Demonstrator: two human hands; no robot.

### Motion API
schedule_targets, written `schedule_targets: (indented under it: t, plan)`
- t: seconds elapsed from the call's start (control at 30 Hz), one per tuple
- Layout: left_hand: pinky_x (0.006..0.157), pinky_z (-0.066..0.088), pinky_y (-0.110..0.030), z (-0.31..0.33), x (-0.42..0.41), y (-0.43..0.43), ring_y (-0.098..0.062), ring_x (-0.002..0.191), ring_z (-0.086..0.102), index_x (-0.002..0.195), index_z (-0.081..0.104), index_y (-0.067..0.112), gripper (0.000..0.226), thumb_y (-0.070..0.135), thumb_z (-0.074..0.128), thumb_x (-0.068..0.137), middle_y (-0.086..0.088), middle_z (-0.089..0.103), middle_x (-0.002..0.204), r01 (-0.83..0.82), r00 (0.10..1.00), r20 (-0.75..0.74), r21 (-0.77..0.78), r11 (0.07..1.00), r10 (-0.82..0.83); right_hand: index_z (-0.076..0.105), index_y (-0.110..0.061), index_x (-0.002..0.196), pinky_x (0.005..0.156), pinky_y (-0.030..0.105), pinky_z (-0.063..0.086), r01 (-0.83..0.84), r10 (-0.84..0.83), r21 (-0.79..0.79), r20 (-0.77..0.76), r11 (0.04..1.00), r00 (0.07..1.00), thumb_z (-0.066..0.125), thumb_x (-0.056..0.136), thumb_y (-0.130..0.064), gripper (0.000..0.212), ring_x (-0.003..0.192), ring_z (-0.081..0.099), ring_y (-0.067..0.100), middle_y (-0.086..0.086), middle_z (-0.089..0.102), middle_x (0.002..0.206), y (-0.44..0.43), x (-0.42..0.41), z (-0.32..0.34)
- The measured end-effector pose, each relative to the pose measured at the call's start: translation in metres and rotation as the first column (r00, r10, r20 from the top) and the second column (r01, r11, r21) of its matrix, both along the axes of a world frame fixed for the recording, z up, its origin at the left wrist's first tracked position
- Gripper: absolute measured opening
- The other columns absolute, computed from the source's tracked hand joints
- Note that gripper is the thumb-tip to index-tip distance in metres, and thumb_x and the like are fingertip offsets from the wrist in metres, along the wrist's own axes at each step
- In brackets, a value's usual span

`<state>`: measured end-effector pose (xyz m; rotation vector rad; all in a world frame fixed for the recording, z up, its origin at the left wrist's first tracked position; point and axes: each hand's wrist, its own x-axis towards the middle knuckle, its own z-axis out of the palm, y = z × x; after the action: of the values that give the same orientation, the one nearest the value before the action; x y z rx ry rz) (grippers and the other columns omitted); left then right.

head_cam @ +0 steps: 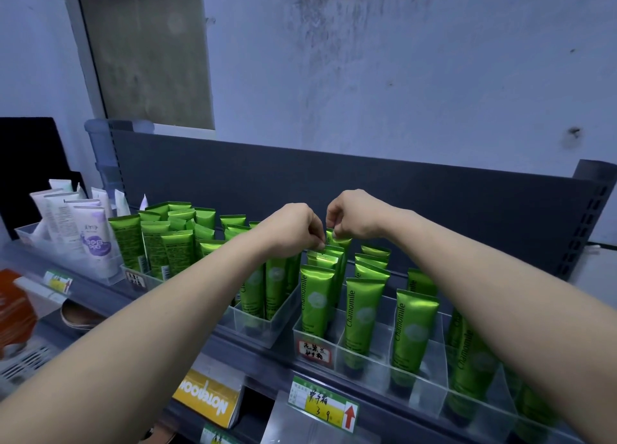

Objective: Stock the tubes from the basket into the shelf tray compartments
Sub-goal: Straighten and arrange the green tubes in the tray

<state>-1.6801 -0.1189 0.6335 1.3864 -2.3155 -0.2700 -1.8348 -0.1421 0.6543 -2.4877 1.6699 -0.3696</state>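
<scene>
The fingers (334,224) of the right hand (354,214) were curled and pinched the crimped top edge of one glossy green plastic tube (340,243), which stood upright at the rear of the leftmost compartment of a clear plastic divided tray (430,373). The fingers (314,236) of the left hand (293,229) were likewise curled, their tips brought together at the left edge of that same crimp; whether they gripped this tube or the one just below it could not be told. Both hands were close together above the tray, with the forearms reaching in from the lower corners. Further green tubes marked "Chamomile" (362,316) stood cap-down in the tray's compartments, several deep on the left and fewer toward the right. A white handwritten label with a red border (314,353) was fixed to the tray's front wall. A second clear tray (267,326), just beside it on the left, also held green tubes, and a third (147,278), further left, was packed with them. White and lilac tubes (83,236) filled a bin at the far left. All stood on a dark grey metal shelf (253,353) with a yellow-and-green price tag bearing a red arrow (325,403) on its front edge. A yellow box (210,397) lay on the shelf below.
</scene>
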Motion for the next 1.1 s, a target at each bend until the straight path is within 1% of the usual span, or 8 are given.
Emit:
schedule_targets:
  t: [0.13,0.3,0.43,0.6,0.67,0.77,0.93,1.1]
  plan:
    - [0.061,0.041,-0.020,-0.001,0.001,0.000,-0.004,0.064,0.053,0.086,0.075,0.014,0.008,0.015,0.071,0.079,0.003,0.065,0.073,-0.006,1.000,-0.013,0.002,1.000,0.006,0.071,-0.013,0.094,0.078,0.029,0.051,-0.040,0.040,0.033,-0.008,0.999,0.999,0.070,0.082,-0.012,0.012,0.083,0.060,0.014,0.002,0.068,0.091,-0.002,0.002,-0.004]
    - [0.060,0.041,-0.015,-0.001,0.002,0.001,0.001,0.062,0.052,0.089,0.075,0.014,0.010,0.015,0.072,0.079,0.004,0.066,0.075,0.004,1.000,-0.025,-0.001,1.000,-0.004,0.071,-0.014,0.089,0.072,0.028,0.050,-0.053,0.051,0.066,0.034,0.996,0.998,0.068,0.085,-0.017,0.006,0.063,0.055,0.009,-0.002,0.063,0.075,-0.001,0.000,-0.001]
    - [0.061,0.042,-0.017,-0.001,0.002,0.001,0.002,0.062,0.052,0.088,0.075,0.015,0.010,0.014,0.071,0.080,0.005,0.066,0.075,-0.001,1.000,-0.027,0.009,1.000,0.001,0.069,-0.016,0.081,0.067,0.025,0.050,-0.041,0.035,0.067,0.097,0.997,0.995,0.065,0.088,-0.020,0.009,0.056,0.056,0.010,-0.002,0.063,0.065,-0.001,-0.003,0.003]
    - [0.053,0.037,-0.002,0.000,0.005,0.003,0.005,0.062,0.053,0.091,0.074,0.016,0.012,0.013,0.069,0.081,0.009,0.064,0.075,0.019,0.999,-0.027,0.018,1.000,-0.018,0.069,-0.015,0.083,0.064,0.021,0.048,-0.025,0.021,0.032,0.132,0.999,0.991,0.062,0.089,-0.018,0.010,0.059,0.059,0.007,-0.006,0.063,0.064,0.004,-0.004,0.007]
    - [0.057,0.038,-0.004,0.002,0.007,0.005,0.005,0.064,0.054,0.092,0.074,0.016,0.013,0.012,0.067,0.082,0.009,0.065,0.076,0.026,0.999,-0.039,0.026,0.999,-0.025,0.069,-0.016,0.083,0.060,0.019,0.045,-0.019,0.017,0.013,0.138,1.000,0.990,0.061,0.089,-0.018,0.010,0.060,0.059,0.007,-0.006,0.063,0.064,0.006,-0.004,0.009]
    - [0.059,0.039,-0.002,0.007,0.012,0.007,0.004,0.068,0.056,0.093,0.074,0.017,0.015,0.010,0.064,0.084,0.009,0.065,0.079,0.028,0.997,-0.075,0.006,1.000,-0.028,0.068,-0.018,0.081,0.064,0.021,0.046,-0.015,0.016,-0.009,0.157,1.000,0.988,0.061,0.088,-0.017,0.010,0.064,0.061,0.008,-0.005,0.064,0.066,0.009,-0.002,0.013]
    - [0.064,0.042,-0.017,0.013,0.036,0.013,-0.003,0.070,0.057,0.091,0.073,0.020,0.011,0.016,0.064,0.086,0.009,0.065,0.078,-0.072,0.985,-0.162,-0.040,0.997,0.065,0.070,-0.018,0.084,0.073,0.024,0.047,-0.058,0.067,-0.062,0.158,0.996,0.985,0.061,0.088,-0.019,0.010,0.077,0.060,0.009,-0.011,0.063,0.073,0.017,0.012,0.020]
    - [0.060,0.038,-0.012,0.011,0.070,0.020,-0.006,0.073,0.056,0.092,0.073,0.017,0.010,0.019,0.065,0.086,0.006,0.066,0.079,-0.182,0.972,-0.163,-0.055,0.982,0.170,0.071,-0.018,0.087,0.076,0.025,0.049,-0.129,0.138,-0.075,0.129,0.989,0.982,0.064,0.086,-0.020,0.008,0.083,0.060,0.012,-0.007,0.065,0.079,0.024,0.046,0.025]
